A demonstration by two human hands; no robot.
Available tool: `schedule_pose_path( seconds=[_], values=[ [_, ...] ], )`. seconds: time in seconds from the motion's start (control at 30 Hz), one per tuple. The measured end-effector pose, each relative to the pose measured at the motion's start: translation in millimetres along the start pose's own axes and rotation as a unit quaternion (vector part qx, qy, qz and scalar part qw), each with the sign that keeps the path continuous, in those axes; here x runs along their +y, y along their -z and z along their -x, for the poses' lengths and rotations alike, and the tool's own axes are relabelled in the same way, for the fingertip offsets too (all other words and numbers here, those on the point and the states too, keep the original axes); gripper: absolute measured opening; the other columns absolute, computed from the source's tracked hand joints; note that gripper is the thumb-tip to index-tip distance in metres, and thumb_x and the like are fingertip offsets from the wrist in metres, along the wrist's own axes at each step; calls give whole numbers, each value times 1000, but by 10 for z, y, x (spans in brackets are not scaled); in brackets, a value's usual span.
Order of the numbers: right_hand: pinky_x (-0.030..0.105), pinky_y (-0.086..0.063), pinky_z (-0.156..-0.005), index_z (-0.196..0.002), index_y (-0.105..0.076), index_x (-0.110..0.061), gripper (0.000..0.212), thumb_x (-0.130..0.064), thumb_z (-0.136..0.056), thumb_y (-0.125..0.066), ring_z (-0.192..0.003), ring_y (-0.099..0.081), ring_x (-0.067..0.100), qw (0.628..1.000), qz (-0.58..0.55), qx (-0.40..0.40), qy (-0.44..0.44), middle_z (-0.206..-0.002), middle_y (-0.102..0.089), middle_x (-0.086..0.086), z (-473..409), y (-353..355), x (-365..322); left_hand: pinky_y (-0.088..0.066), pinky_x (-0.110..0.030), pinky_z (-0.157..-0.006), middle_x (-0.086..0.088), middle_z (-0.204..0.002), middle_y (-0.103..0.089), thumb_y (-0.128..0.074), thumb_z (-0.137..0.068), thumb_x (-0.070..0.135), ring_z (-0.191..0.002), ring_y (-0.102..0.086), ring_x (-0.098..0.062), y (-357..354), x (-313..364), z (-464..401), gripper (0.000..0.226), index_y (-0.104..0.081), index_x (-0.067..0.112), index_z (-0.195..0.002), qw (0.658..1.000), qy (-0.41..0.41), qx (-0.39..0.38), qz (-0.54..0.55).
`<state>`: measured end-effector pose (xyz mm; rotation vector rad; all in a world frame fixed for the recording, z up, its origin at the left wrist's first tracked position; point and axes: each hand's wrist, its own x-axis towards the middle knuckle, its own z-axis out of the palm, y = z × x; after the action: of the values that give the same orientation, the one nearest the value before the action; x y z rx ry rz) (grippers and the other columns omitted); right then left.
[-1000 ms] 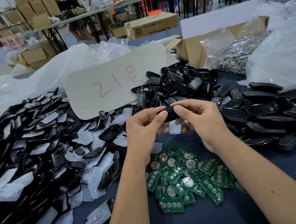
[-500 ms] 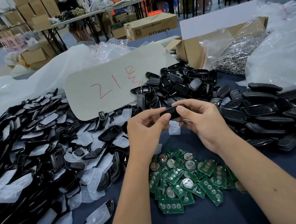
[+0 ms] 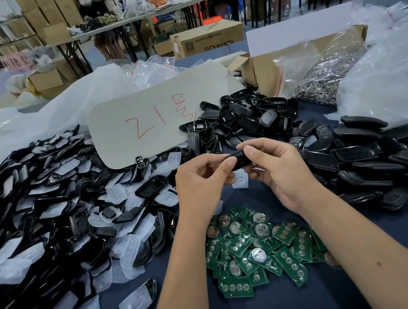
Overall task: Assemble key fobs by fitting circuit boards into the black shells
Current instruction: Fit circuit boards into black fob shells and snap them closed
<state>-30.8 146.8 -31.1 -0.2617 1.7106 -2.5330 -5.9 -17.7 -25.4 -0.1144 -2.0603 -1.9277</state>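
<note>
While fingers curl, both hands, left (image 3: 203,181) and right (image 3: 276,170), pinch one black shell (image 3: 240,160).

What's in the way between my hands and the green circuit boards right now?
Nothing visible. Both hands pinch a black shell in the air, and the green circuit boards lie uncovered on the cloth right beneath them.

Bare forearms, left hand (image 3: 199,184), right hand (image 3: 279,172) ungloved, short nails

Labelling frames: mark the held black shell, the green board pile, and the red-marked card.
black shell (image 3: 241,160), head view, middle of the dark body showing between the thumbs.
green board pile (image 3: 260,247), head view, a board near the pile's centre.
red-marked card (image 3: 119,129), head view, bare left area.
</note>
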Motion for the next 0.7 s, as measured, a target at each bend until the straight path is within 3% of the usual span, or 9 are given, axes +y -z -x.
schedule_pose_path(
  seconds=[0.1,0.27,0.47,0.57,0.7],
  values=[
    [31,-57,-73,-99,-79,-13,20,-5,-101,-61,-79,-64,25,1000,-11,-8,-2,-95,-75,10,6,0,-6,-65,-46,-78,-13,-84,-78,-83,-87,12,-78,-77,-36,2,5,0,7,-82,18,-92,999,28,-3,40],
    [34,-58,-83,-103,-78,-10,22,-2,-102,-58,-91,-61,32,1000,-13,-16,-6,-99,-72,14,6,5,9,-64,-39,-82,-12,-87,-79,-86,-77,24,-80,-75,-23,32,10,-8,13,-83,23,-90,995,55,-16,76],
    [25,-56,-74,-111,-74,-4,21,1,-103,-55,-88,-62,26,1000,-1,-23,-9,-95,-71,14,-2,5,19,-60,-31,-82,-4,-85,-77,-84,-68,22,-85,-74,-17,33,-4,-7,27,-82,15,-94,985,106,-25,134],
    [23,-55,-71,-110,-74,-4,22,1,-103,-53,-84,-66,17,1000,-7,-27,-13,-95,-75,9,-3,0,4,-61,-28,-80,-14,-90,-76,-83,-72,22,-87,-75,-24,22,21,-5,28,-80,7,-96,975,125,-22,180],
    [25,-55,-72,-110,-74,-4,22,1,-103,-53,-84,-67,17,1000,-8,-25,-16,-97,-76,9,7,-5,-10,-62,-28,-80,-18,-93,-77,-81,-78,19,-88,-76,-28,11,50,0,15,-82,11,-90,977,123,-13,175]
  ],
)
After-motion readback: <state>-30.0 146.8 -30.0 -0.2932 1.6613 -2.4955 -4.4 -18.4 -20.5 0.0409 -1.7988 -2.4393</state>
